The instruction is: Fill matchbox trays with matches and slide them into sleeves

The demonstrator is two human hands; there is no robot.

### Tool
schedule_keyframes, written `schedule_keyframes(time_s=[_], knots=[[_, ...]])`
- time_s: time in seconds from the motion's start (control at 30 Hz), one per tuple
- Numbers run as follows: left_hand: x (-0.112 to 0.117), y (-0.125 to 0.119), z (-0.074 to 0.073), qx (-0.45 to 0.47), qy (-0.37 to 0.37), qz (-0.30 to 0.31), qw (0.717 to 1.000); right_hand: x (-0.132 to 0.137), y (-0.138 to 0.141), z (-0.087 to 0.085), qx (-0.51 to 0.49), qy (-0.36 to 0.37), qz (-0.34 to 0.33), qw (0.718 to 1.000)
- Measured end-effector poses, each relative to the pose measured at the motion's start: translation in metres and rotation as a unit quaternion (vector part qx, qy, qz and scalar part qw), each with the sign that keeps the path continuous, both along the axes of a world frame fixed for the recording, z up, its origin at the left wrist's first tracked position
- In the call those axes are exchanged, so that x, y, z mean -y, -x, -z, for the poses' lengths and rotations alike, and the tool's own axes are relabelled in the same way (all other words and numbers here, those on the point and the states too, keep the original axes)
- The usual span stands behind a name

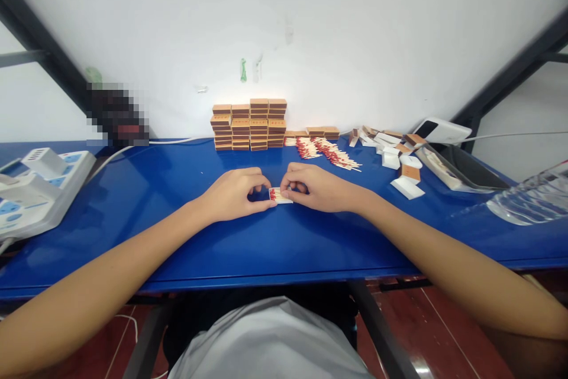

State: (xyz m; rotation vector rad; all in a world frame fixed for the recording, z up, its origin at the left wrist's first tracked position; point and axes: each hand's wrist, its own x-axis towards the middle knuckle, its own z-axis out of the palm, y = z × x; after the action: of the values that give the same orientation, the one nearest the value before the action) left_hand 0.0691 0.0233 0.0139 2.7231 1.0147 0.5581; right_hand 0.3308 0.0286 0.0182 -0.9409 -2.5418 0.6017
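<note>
Both hands meet at the middle of the blue table (284,243). My left hand (235,193) and my right hand (317,187) pinch the two ends of a small white matchbox tray (278,194) filled with red-tipped matches. Fingers of both hands are curled closed on it, and the tray rests on or just above the tabletop. Behind the hands lies a loose pile of red-tipped matches (328,151). Stacked tan matchboxes (248,125) stand against the white wall.
Loose white trays and tan sleeves (394,154) are scattered at the right rear. A white power bank (441,129), a dark tray (465,169) and a clear plastic bottle (528,201) lie at the right. White power strips (39,190) sit at the left edge.
</note>
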Motion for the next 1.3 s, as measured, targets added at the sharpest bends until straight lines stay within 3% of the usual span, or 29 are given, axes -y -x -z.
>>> schedule_keyframes(time_s=[0.57,1.3], knots=[[0.0,-0.0005,-0.0006,-0.002,0.001,0.0,1.0,0.0008,-0.001,-0.0007,0.005,-0.027,-0.034,0.999],[0.0005,0.0001,-0.0001,0.0,0.014,-0.009,1.0,0.0002,-0.0028,0.0003,0.012,-0.019,0.012,1.0]])
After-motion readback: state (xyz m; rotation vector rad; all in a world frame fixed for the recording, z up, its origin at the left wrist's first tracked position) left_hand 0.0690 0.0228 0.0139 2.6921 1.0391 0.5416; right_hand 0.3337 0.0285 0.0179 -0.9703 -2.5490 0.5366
